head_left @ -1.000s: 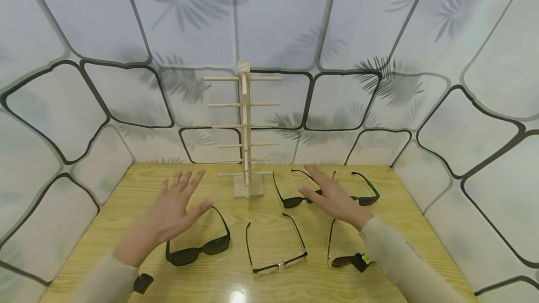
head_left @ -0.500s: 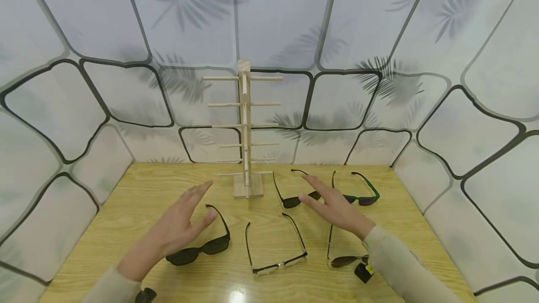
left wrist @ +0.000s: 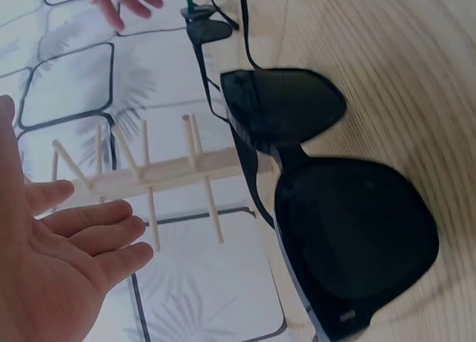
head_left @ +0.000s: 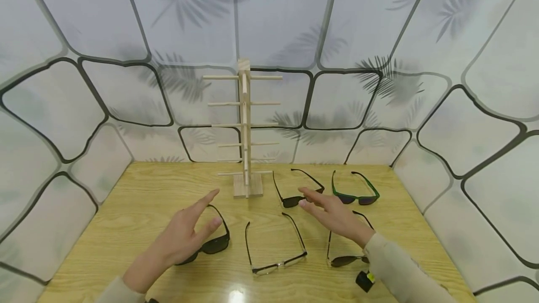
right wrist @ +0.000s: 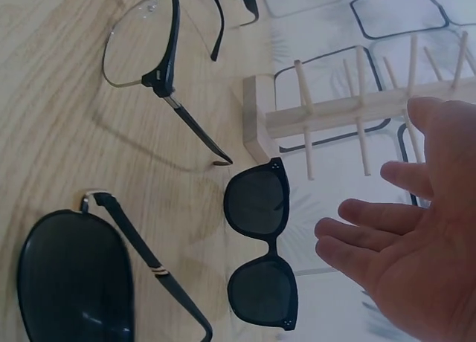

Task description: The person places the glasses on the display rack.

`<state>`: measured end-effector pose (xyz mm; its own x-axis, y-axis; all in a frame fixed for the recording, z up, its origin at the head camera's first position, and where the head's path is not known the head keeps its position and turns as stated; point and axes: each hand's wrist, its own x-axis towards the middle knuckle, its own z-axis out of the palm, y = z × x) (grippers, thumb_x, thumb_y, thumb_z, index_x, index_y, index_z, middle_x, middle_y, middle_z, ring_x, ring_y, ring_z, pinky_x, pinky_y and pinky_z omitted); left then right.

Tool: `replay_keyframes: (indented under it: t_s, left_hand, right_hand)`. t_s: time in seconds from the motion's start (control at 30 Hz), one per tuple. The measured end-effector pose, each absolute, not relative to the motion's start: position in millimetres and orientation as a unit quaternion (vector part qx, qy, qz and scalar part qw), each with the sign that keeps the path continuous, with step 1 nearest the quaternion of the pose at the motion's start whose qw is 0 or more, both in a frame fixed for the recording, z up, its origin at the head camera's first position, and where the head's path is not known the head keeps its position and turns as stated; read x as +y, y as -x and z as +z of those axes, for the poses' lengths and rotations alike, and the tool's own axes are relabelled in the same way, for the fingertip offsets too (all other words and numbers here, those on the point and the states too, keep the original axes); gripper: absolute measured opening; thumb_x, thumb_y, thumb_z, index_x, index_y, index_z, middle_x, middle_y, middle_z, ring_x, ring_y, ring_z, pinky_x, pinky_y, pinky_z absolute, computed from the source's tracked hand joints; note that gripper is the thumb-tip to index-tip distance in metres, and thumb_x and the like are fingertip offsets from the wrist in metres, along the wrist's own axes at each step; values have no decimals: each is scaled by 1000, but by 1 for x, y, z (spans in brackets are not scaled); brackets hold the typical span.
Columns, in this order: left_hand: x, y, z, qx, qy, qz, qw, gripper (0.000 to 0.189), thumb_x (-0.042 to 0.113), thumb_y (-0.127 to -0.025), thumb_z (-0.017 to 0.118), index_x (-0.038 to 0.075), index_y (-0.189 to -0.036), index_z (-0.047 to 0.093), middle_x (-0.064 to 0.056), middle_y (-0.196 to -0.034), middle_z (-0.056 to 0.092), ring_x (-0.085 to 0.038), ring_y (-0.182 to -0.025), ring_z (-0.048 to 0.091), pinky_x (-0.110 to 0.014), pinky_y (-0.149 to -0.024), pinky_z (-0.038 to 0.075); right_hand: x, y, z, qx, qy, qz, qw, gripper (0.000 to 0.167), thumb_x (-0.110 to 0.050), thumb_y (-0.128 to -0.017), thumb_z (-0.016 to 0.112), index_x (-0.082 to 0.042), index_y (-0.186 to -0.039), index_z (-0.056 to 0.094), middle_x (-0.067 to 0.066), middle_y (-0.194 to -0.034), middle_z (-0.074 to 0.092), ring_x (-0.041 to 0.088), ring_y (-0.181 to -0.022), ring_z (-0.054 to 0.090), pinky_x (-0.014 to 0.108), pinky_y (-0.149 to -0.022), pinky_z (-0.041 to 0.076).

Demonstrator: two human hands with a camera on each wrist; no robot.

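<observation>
My left hand (head_left: pixel 181 235) hovers over black sunglasses (head_left: pixel 216 245) at the front left, fingers extended and thumb apart, holding nothing. It hides part of their left lens; the left wrist view shows both dark lenses (left wrist: pixel 357 230). My right hand (head_left: pixel 337 214) is held in the air with straight fingers and an empty palm. Its fingertips overlap a second pair of black sunglasses (head_left: pixel 291 201) at the back. Below its wrist lie thin-framed dark sunglasses (head_left: pixel 343 261), partly covered by the hand and sleeve. Between the hands, clear-lens eyeglasses (head_left: pixel 279 264) lie with temples unfolded.
A wooden eyewear rack (head_left: pixel 245 130) with bare pegs stands upright at the back middle of the table (head_left: pixel 126 219). Green-framed sunglasses (head_left: pixel 364 199) lie at the back right. Patterned fabric walls (head_left: pixel 278 22) enclose the table's back and sides. A small black block (head_left: pixel 364 282) shows under the right sleeve.
My left hand has come down and shifted right, turning more edge-on over the front-left sunglasses. My right hand has lowered slightly, uncovering the green-framed sunglasses. The eyewear has stayed put.
</observation>
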<state>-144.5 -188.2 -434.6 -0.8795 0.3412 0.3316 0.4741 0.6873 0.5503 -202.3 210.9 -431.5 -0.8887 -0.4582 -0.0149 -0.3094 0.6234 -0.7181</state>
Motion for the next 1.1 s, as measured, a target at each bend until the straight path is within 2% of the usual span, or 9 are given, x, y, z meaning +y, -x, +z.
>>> replay_keyframes:
  t_s: [0.17,0.37,0.53,0.73,0.87,1.1]
  left_hand:
    - [-179,139,-436,-902,226,-345,127,60,30,-106,65,17,-161,45,-17,-137,70,-41,-121,70,-62,-96,57]
    - [-169,134,-438,-883,231,-379,151,48,21,-101,73,13,-147,61,-9,-115,80,-25,-102,79,-46,-84,64]
    - [-162,127,-436,-867,193,-452,84,41,23,-101,73,16,-141,66,-3,-110,79,-20,-98,78,-33,-83,64]
    - [-157,122,-438,-847,151,-510,-11,47,32,-102,72,15,-145,63,-5,-112,77,-12,-95,77,-25,-79,61]
    - [-152,119,-443,-842,141,-520,-42,50,34,-102,73,14,-146,62,-5,-111,77,-7,-93,76,-22,-77,60]
    - [-147,116,-456,-823,152,-541,-76,52,31,-103,71,9,-148,59,-6,-112,76,-11,-95,76,-19,-78,59]
  right_hand:
    - [209,200,-438,891,223,-382,101,55,-50,-111,48,-25,-160,48,7,-158,56,29,-130,67,55,-105,55]
    - [206,196,-445,889,221,-390,96,54,-47,-109,54,-16,-153,57,12,-144,67,26,-120,73,47,-97,60]
    - [204,194,-451,889,234,-383,85,49,-38,-108,62,-7,-146,63,15,-132,73,25,-113,74,34,-91,61]
    - [203,193,-458,890,256,-372,68,38,-27,-106,66,-8,-139,68,11,-118,77,17,-100,75,27,-83,60]
    - [201,192,-461,888,256,-373,83,40,-24,-106,67,-6,-141,67,14,-121,76,17,-100,74,26,-82,60]
    - [201,191,-464,888,245,-373,112,45,-27,-106,66,-3,-144,64,20,-130,72,27,-105,75,29,-82,61]
